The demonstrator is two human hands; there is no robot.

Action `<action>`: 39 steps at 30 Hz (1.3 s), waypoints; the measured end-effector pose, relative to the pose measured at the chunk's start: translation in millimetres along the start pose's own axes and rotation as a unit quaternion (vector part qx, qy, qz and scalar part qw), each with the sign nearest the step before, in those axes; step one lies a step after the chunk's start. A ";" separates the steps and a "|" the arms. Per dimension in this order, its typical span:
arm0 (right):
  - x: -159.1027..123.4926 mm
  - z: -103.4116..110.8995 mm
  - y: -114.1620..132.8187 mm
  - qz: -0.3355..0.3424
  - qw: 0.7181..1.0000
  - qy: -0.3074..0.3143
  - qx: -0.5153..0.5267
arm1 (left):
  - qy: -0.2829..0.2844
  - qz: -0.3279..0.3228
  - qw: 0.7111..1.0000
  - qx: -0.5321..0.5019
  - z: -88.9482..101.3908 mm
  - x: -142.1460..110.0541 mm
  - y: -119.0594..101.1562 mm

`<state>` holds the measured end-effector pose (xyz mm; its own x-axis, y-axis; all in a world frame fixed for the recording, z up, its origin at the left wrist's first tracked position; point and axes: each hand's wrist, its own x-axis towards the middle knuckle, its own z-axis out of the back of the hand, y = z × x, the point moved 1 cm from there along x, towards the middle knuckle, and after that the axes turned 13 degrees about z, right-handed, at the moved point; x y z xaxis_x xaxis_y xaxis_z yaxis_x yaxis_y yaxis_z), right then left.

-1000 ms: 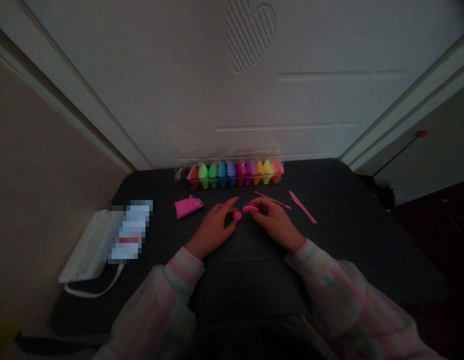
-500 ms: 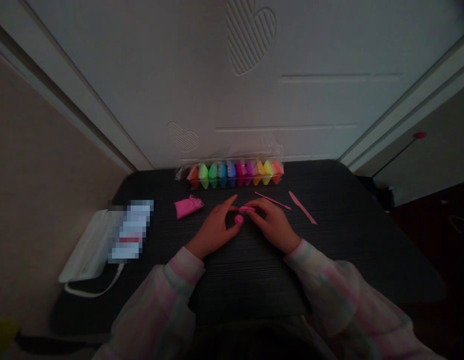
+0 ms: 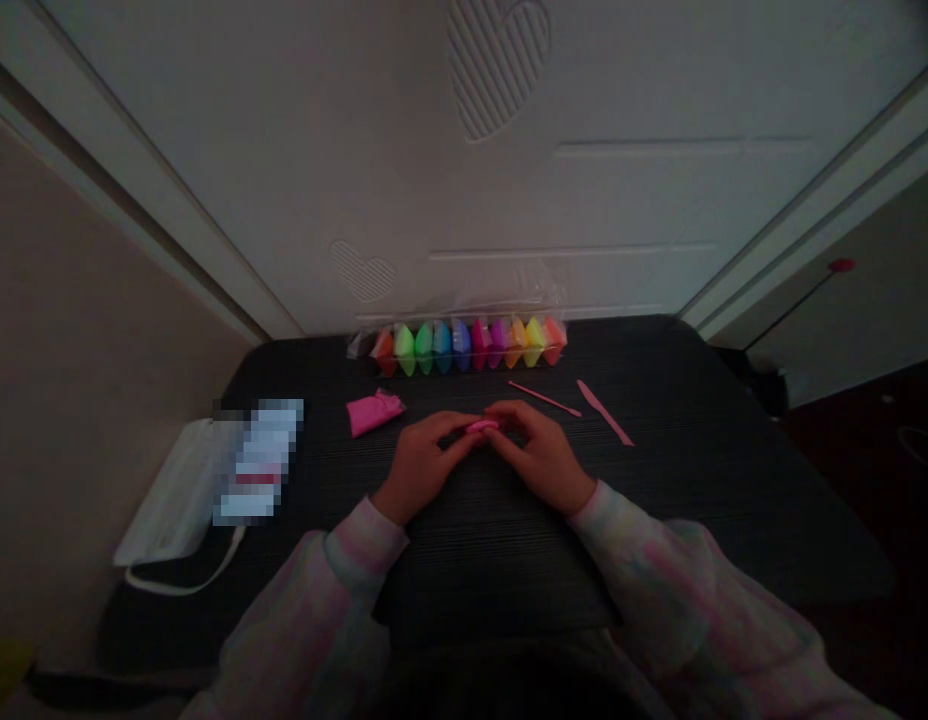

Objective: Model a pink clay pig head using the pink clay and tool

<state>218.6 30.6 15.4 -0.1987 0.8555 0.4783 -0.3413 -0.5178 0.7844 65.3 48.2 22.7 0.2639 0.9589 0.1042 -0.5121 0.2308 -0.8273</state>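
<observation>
Between my fingertips, over the middle of the dark table, is a small flattened piece of pink modelling clay (image 3: 482, 427). My left hand (image 3: 426, 455) pinches it from the left, thumb and fingers closed on its edge. From the other side my right hand (image 3: 540, 452) grips the same piece with thumb and forefinger. A pink clay packet (image 3: 374, 411) lies to the left of my hands. To their right rest a thin pink modelling stick (image 3: 545, 398) and a pink plastic knife (image 3: 604, 411).
Along the table's back edge stands a clear tray of several coloured clay packets (image 3: 462, 347), against a white panel. At the left are a phone-like blurred screen (image 3: 261, 462), a white flat object (image 3: 169, 490) and a white cable (image 3: 186, 589). The dark table (image 3: 494, 580) has rounded corners.
My left hand has closed its fingers on the clay, which moved slightly left and nearer. The separate round pink piece beneath my left thumb no longer shows on its own.
</observation>
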 end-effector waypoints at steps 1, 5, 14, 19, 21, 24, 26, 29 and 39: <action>-0.1 0.2 -0.1 0.002 1.000 0.001 -0.002 | -0.011 0.002 1.000 0.001 -0.4 -0.3 0.0; 1.3 0.7 3.1 0.031 0.998 0.006 -0.054 | -0.051 0.003 0.999 0.012 -4.1 -3.1 -0.3; -0.9 -6.9 8.4 0.079 0.991 -0.040 -0.101 | -0.129 0.041 0.991 -0.005 -10.8 -8.9 0.4; -0.5 -6.1 5.4 0.078 0.993 -0.027 -0.082 | -0.122 0.051 0.991 -0.014 -9.9 -6.8 1.6; -0.4 -6.8 4.3 0.069 0.994 -0.030 -0.084 | -0.119 0.058 0.991 -0.021 -9.8 -6.4 1.1; -0.4 -9.0 4.3 0.065 0.994 -0.037 -0.082 | -0.128 0.076 0.988 -0.037 -9.6 -5.9 0.1; -0.3 -10.5 5.3 0.077 0.993 -0.041 -0.077 | -0.137 0.087 0.985 -0.051 -9.2 -5.3 -0.2; 0.1 -11.9 6.5 0.091 0.992 -0.044 -0.072 | -0.143 0.096 0.983 -0.069 -8.8 -4.9 -0.1; 3.1 -10.4 6.8 0.081 0.993 -0.060 -0.064 | -0.050 0.123 0.959 -0.251 -13.7 -4.1 1.7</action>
<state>206.1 29.7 18.1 -0.1532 0.7500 0.6435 -0.4289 -0.6371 0.6404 74.6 42.4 13.3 0.0926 0.9910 -0.0971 -0.0843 -0.0894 -0.9924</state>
